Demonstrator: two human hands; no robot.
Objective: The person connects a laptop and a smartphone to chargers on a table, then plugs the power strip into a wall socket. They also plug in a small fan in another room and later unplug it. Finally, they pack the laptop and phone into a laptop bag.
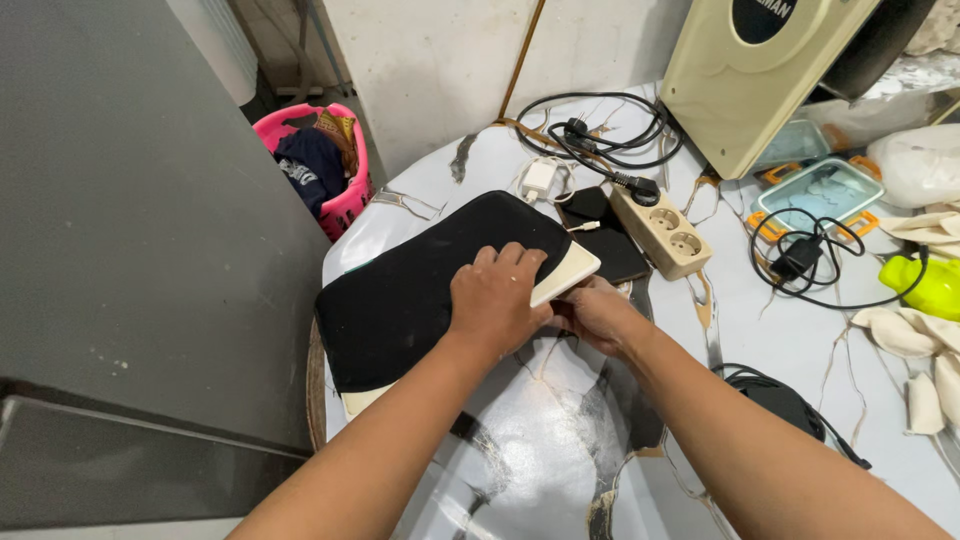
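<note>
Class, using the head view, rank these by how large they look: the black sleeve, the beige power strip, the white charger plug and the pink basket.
1. black sleeve, plainly largest.
2. pink basket, though it sits farther off and is partly cut off by the grey surface, so its true size is unsure.
3. beige power strip.
4. white charger plug, smallest.

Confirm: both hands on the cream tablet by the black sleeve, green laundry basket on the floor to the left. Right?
Not quite. The basket is pink, not green, as the head view shows. The rest holds: left hand and right hand are on the cream tablet by the black sleeve.
</note>
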